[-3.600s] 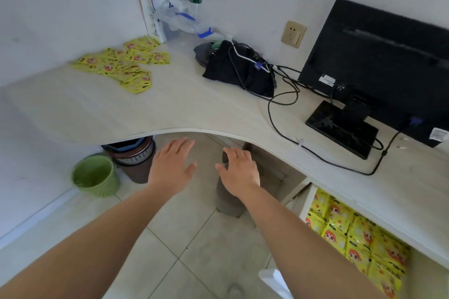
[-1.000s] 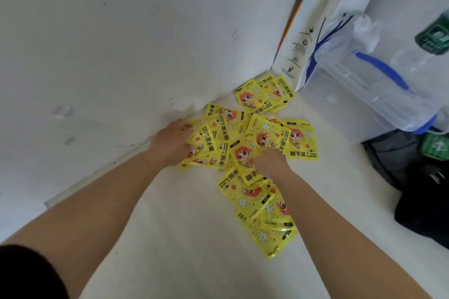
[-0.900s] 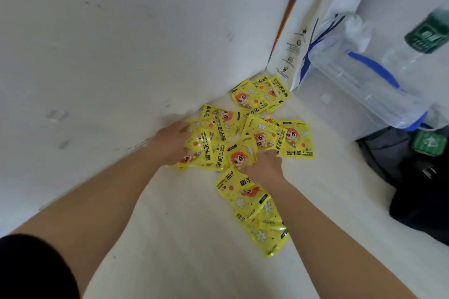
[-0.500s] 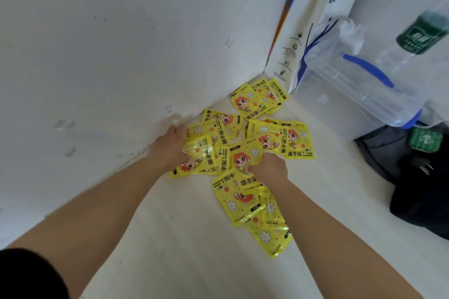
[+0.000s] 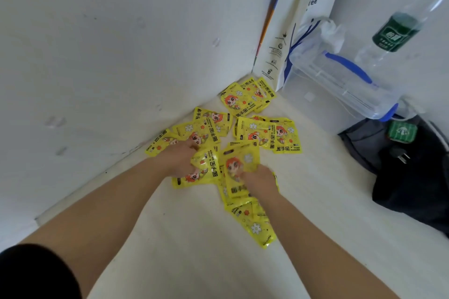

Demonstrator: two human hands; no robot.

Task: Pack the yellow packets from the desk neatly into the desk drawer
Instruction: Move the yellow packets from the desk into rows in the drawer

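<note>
Gripping yellow packets (image 5: 267,133) with left hand (image 5: 178,161) and right hand (image 5: 258,181), amid the scatter in the far corner of the desk (image 5: 194,250), near a white paper bag (image 5: 291,31).

A tall white paper carrier bag (image 5: 298,31) leans in the corner at one o'clock. Beside it lies a clear plastic container with a blue handle (image 5: 340,87). A green-labelled clear bottle (image 5: 396,34) stands at two, a black fabric bag (image 5: 413,177) at three.

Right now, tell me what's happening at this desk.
A person is gathering yellow packets scattered in the corner of the desk. The left hand grips some, and the right hand holds another beside it. Many more lie loose toward the white paper bag. The drawer is not in view, so these are not packed yet.
</note>
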